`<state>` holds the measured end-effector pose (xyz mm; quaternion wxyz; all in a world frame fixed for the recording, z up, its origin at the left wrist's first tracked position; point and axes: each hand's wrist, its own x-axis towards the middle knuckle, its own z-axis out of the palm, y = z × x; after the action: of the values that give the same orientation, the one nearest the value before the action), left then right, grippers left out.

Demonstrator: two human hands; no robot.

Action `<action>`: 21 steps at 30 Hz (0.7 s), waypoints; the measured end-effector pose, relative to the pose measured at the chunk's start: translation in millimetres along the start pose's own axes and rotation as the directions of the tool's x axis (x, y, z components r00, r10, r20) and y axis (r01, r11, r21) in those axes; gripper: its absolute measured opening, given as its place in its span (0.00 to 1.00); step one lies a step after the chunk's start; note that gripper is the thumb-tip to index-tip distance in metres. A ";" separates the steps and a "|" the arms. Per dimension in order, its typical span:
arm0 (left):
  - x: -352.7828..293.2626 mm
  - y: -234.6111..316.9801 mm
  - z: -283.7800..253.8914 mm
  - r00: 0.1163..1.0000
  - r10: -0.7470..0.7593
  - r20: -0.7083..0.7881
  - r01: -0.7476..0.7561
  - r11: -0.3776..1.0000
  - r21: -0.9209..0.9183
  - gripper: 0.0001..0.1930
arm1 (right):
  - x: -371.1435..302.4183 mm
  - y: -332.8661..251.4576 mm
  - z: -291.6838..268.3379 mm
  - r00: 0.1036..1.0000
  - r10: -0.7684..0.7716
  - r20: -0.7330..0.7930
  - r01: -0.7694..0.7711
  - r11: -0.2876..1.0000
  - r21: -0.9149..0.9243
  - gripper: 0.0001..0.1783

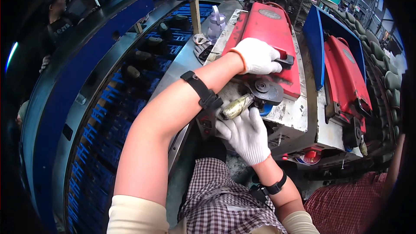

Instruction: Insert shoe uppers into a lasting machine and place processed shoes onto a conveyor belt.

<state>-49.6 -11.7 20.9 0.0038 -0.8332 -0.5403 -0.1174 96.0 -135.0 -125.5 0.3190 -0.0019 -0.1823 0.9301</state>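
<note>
My left hand (258, 56), in a white knit glove, reaches over the red machine cover (268, 26). Its fingers close against a black handle (286, 60) on the cover's near end. Below it, my right hand (247, 138), gloved the same way, has its fingers spread. They lie beside and under an elongated, shiny olive-yellow piece (238, 106), seeming to touch it without wrapping round it. This piece sticks out from a dark round metal part (265, 91) at the front of the machine. The fingertips at its left are partly hidden.
A second red machine (346, 73) with a blue guard (315, 45) stands to the right. At left runs a rack (99, 123) with blue strips, holding several dark shapes. A lilac bottle (216, 26) and gloves (202, 45) sit behind. People stand at far left and lower right.
</note>
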 end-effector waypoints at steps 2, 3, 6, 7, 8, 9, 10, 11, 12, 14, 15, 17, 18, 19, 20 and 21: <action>-1.2 4.2 -2.9 1.000 -0.012 -0.014 0.012 1.000 -0.011 0.21 | 9.9 -3.0 -3.3 0.998 0.009 0.058 -0.017 0.991 0.134 0.31; -1.2 1.4 -4.2 0.999 -0.002 -0.039 0.002 1.000 -0.023 0.21 | 13.1 -4.1 -2.7 0.992 0.025 0.123 -0.057 0.963 0.262 0.29; -4.2 2.0 -0.1 0.999 -0.028 -0.042 0.027 0.999 -0.028 0.21 | 9.0 -11.2 4.8 0.997 0.070 0.033 -0.076 0.971 0.226 0.23; -4.2 2.6 0.6 0.999 -0.039 -0.034 0.038 0.999 -0.034 0.22 | 9.1 -12.9 5.6 0.994 0.102 0.035 -0.107 0.967 0.232 0.21; -3.6 3.1 1.0 0.998 -0.046 -0.037 0.045 0.998 -0.033 0.22 | 9.5 -13.0 8.5 0.995 0.099 -0.009 -0.095 0.976 0.194 0.18; -3.6 4.4 1.6 0.998 -0.048 -0.042 0.047 0.998 -0.029 0.22 | 10.3 -12.9 7.9 0.994 0.107 -0.007 -0.104 0.975 0.197 0.18; -3.6 5.7 2.7 0.998 -0.050 -0.048 0.049 0.998 -0.026 0.22 | 10.8 -13.7 5.6 0.995 0.102 0.005 -0.102 0.976 0.194 0.17; -3.8 7.4 4.9 0.997 -0.060 -0.046 0.059 0.998 -0.026 0.22 | 10.7 -14.2 2.8 0.995 0.098 0.017 -0.100 0.977 0.191 0.17; -4.8 8.2 5.9 0.995 -0.051 -0.086 0.048 0.998 -0.033 0.22 | 11.2 -14.1 3.3 0.996 0.092 0.021 -0.095 0.979 0.182 0.17; -4.3 10.0 8.1 0.991 -0.058 -0.121 0.053 0.998 -0.037 0.22 | 9.4 -18.2 10.1 0.995 0.093 -0.047 -0.086 0.988 0.129 0.17; -4.6 10.5 9.3 0.990 -0.069 -0.122 0.064 0.997 -0.040 0.22 | 7.7 -20.0 12.2 0.990 0.072 -0.118 -0.063 0.995 0.077 0.17; -5.0 11.1 12.6 0.994 -0.059 -0.087 0.058 0.998 -0.014 0.22 | -1.4 -27.4 12.5 0.988 0.105 -0.112 -0.096 0.992 0.085 0.21; -5.2 9.1 16.9 0.991 -0.047 -0.122 0.042 0.998 -0.042 0.22 | -9.4 -34.2 9.5 0.989 0.126 -0.074 -0.118 0.987 0.110 0.23; -6.4 5.9 18.2 0.990 -0.055 -0.128 0.050 0.998 -0.043 0.22 | -17.3 -43.1 5.1 0.988 0.150 -0.032 -0.144 0.980 0.135 0.26; -6.8 2.8 19.2 0.989 -0.048 -0.143 0.042 0.998 -0.044 0.23 | -26.3 -53.9 6.7 0.990 0.132 -0.054 -0.125 0.985 0.117 0.28; -8.5 0.9 20.3 0.987 -0.042 -0.156 0.036 0.998 -0.045 0.23 | -37.8 -66.4 15.4 0.985 0.121 -0.121 -0.104 0.984 0.141 0.29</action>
<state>-48.3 -17.0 -0.4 0.0263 -0.8106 -0.5519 -0.1940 163.6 -114.1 -92.7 0.2762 -0.0509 -0.0977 0.9548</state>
